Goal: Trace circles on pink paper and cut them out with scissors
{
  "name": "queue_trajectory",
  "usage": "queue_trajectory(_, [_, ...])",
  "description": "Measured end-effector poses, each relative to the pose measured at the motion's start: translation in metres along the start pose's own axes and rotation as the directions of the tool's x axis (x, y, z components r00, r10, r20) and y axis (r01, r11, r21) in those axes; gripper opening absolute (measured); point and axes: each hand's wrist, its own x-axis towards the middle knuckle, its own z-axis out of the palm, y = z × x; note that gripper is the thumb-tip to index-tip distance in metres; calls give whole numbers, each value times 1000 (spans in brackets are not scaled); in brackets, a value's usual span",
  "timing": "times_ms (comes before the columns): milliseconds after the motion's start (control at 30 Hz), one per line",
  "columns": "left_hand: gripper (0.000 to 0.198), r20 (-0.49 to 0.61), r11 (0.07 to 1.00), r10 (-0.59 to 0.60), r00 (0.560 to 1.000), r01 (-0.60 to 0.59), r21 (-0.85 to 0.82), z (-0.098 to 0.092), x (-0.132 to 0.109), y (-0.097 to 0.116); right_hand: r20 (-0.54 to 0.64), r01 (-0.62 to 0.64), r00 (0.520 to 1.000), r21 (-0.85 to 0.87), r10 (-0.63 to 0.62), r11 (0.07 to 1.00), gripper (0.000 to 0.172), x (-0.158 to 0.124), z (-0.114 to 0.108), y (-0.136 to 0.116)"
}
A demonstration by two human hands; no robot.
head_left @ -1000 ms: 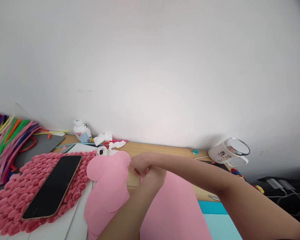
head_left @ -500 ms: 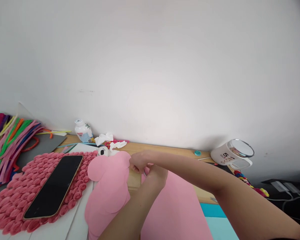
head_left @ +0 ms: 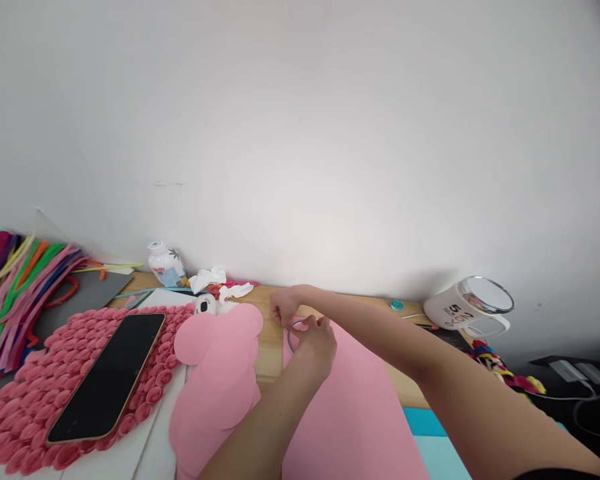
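Hands: my left hand (head_left: 318, 344) and right hand (head_left: 283, 308) are together, both pinching a thin grey wire ring (head_left: 291, 339) over the flat pink paper sheet (head_left: 350, 413).
Around: scalloped pink paper cut-out (head_left: 220, 373) just left, white mug (head_left: 460, 312) well right.
Hidden: my fingers cover most of the ring.
Look: one slim curved arc.

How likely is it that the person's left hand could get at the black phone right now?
Probably yes: the phone lies face up on the pink rosette mat, on the left hand's own side, with only flat pink cut-outs between. That hand seems to hold a thin ring, though.
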Motion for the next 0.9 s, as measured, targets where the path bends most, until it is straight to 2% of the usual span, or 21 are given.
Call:
queue_trajectory(133, [60,43,997,15,999,-18,70,-3,-3,1,35,13,999,-3,-13,1000,14,-1,-6,9])
queue_trajectory(333, [61,68,992,7,998,-16,124,-5,-3,2,54,-39,998,30,37,999,14,-6,-12,17])
queue_trajectory(667, [46,14,994,22,1000,-23,105,-6,-10,-3,56,-128,991,162,120,978,16,-19,-10,27])
queue_trajectory(900, [38,-10,996,26,1000,-25,83,-6,-12,-7,42,-230,973,271,227,935,27,-26,-5,28])
